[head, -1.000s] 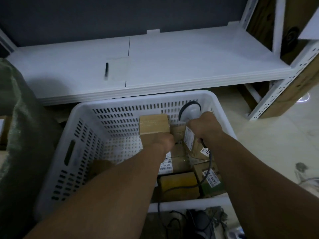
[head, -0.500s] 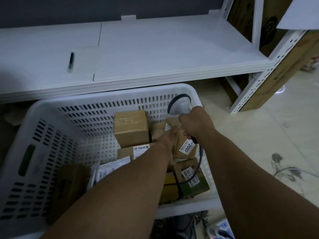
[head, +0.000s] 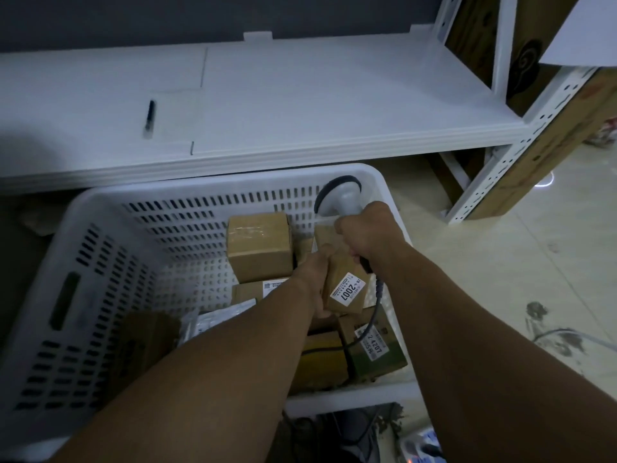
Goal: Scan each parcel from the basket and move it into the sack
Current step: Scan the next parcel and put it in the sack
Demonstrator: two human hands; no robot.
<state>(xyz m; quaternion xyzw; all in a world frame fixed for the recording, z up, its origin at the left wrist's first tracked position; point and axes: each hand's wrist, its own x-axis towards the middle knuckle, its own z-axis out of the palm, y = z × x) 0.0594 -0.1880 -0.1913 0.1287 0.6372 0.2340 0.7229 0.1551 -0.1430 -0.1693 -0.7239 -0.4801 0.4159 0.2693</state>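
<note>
Both hands meet: left hand [head: 314,275] grips parcel [head: 345,289], right hand [head: 367,232] scanner [head: 340,198].

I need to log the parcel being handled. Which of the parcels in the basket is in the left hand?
The small brown parcel with the white label reading 2007. The left hand grips its left side, lifted above the other parcels, which lie untouched in the white basket.

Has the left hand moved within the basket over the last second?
Yes. Against the basket, the left hand let go of the tall box and shifted right to the parcel labelled 2007.
</note>
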